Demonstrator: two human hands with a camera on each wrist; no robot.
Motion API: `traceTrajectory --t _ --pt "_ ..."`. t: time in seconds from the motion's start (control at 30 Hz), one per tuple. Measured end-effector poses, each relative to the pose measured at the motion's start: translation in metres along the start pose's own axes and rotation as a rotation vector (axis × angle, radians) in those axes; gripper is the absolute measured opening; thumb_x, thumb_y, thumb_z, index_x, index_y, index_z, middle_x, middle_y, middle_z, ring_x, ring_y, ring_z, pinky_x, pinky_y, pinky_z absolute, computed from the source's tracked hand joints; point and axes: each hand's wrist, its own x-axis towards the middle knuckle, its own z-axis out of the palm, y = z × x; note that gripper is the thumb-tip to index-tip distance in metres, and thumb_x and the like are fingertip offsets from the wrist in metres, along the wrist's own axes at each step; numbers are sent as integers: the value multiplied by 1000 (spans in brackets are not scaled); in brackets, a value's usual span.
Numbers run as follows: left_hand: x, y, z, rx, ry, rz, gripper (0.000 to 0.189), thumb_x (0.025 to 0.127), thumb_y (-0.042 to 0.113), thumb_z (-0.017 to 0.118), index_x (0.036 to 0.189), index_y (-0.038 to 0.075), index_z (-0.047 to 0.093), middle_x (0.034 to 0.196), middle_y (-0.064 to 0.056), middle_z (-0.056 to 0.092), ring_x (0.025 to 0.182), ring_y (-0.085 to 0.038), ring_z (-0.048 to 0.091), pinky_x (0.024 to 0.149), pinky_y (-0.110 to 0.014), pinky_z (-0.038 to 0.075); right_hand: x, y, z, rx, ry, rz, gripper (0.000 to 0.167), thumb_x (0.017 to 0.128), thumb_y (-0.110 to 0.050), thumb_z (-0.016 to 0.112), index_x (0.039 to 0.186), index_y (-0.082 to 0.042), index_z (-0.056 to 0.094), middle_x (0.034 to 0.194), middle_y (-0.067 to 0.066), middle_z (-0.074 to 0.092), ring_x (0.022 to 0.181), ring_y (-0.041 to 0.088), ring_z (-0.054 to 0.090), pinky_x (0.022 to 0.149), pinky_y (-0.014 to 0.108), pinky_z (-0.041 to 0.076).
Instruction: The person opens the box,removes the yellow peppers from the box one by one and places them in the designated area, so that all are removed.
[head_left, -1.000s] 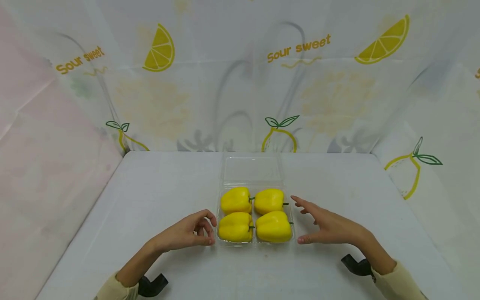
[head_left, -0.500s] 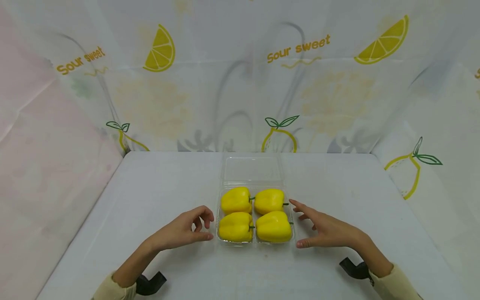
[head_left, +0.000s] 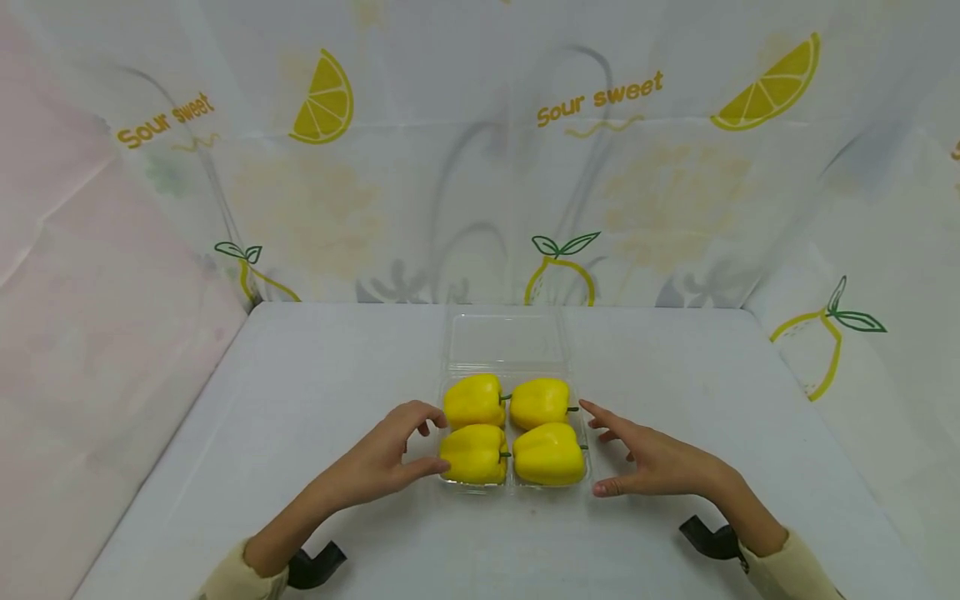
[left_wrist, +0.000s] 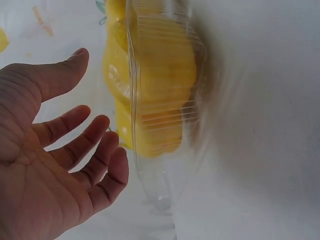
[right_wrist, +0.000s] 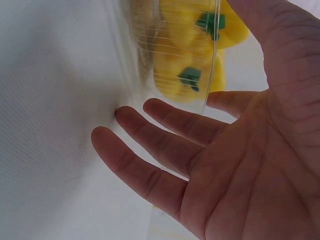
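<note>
Several yellow bell peppers [head_left: 549, 454] with green stems lie in two rows in a clear plastic clamshell box [head_left: 474, 488]. Its lid [head_left: 506, 340] is folded back toward the rear. My left hand [head_left: 393, 446] hovers at the box's left side, thumb and fingers spread and gently bent. The left wrist view shows that hand [left_wrist: 60, 145] holding nothing, its fingertips apart from the box wall [left_wrist: 165, 65]. On the right side my right hand [head_left: 652, 457] stands with fingers loosely extended. In the right wrist view, its empty palm [right_wrist: 250, 165] faces the box; whether a fingertip touches is unclear.
The box stands on a white table [head_left: 337, 358]. A printed fabric backdrop [head_left: 480, 167] with lemon drawings rises behind the table and along both sides. Black curved pieces [head_left: 317, 567] sit at both wrists, by the sleeves [head_left: 243, 575].
My left hand first drew slightly back, then moved right, its fingertips now over the box's left edge. My right hand has shifted only slightly. The peppers and box stay in place.
</note>
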Motion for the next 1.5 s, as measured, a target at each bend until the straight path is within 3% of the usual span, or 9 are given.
traceTrajectory --t 0.17,0.5,0.83,1.13,1.5 --pt "4 3 6 70 2 32 53 86 37 77 127 12 54 126 4 54 110 -22 51 90 -42 50 -1 -1 -1 1 -3 2 105 83 -48 77 159 -22 9 148 18 39 127 37 47 87 55 49" --pt "10 8 18 196 3 107 56 85 38 78 129 13 54 130 2 52 113 -15 50 94 -35 48 0 -3 -1 5 -8 25 104 83 -42 79 159 -24 10 146 19 41 127 38 47 87 56 50" --pt "18 11 22 315 -35 115 60 82 38 81 131 14 53 132 1 52 113 -16 48 97 -38 45 0 -4 -2 -5 -16 29 104 83 -42 78 159 -22 10 146 20 41 126 38 47 88 57 49" --pt "21 15 25 356 -50 110 64 82 41 80 133 14 51 131 -1 54 112 -20 50 95 -41 45 0 -5 -3 -6 -16 33 103 84 -40 78 159 -21 10 146 21 41 126 39 47 88 58 49" --pt "22 12 24 376 -7 114 66 77 45 83 128 13 59 125 -1 61 109 -17 57 93 -37 49 0 -4 -2 -7 -16 33 104 84 -41 78 159 -22 9 146 20 42 127 39 47 88 58 48"
